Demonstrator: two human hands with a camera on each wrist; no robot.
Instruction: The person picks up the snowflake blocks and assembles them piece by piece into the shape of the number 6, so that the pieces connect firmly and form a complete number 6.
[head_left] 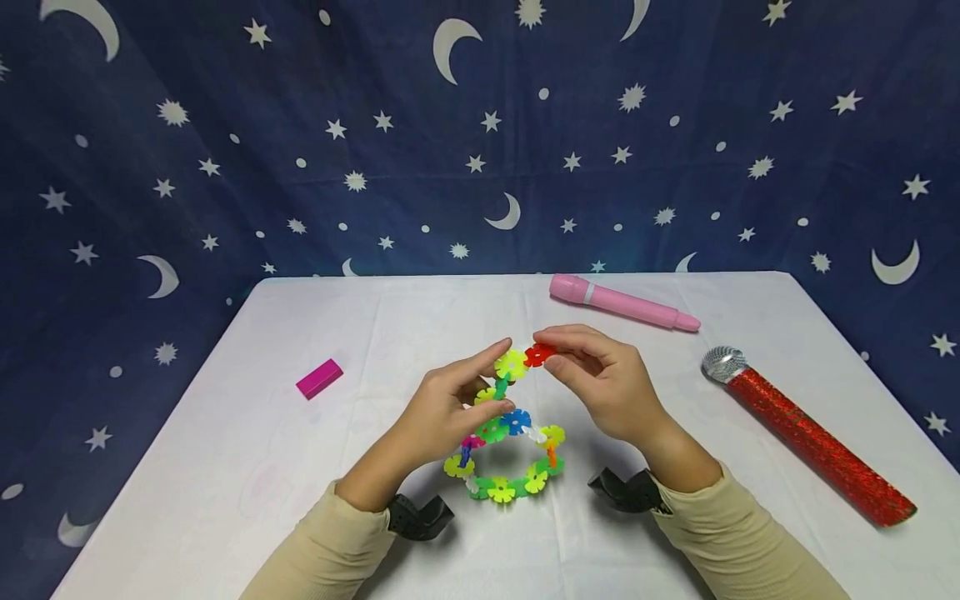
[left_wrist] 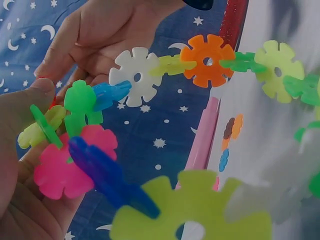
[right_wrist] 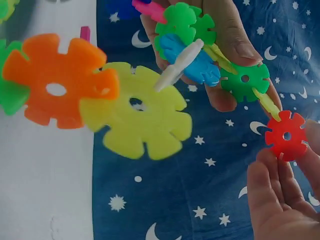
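A ring of linked plastic flower discs (head_left: 515,422) in yellow, green, blue, white, pink and orange hangs above the table, with a short tail rising from its top. My left hand (head_left: 442,412) grips the chain near where the tail joins, thumb in front and fingers behind. At the tail's end is a red flower disc (head_left: 537,356), pinched between the thumb and fingers of my right hand (head_left: 607,379). The right wrist view shows the red disc (right_wrist: 278,141) joined to a yellow disc (right_wrist: 267,103), which meets a green one (right_wrist: 231,89).
A pink toy microphone (head_left: 630,306) lies at the back. To the right is a red glitter microphone (head_left: 817,446) with a silver head. On the left lies a magenta block (head_left: 320,379). The white table (head_left: 225,517) ends at a starry blue curtain (head_left: 412,150).
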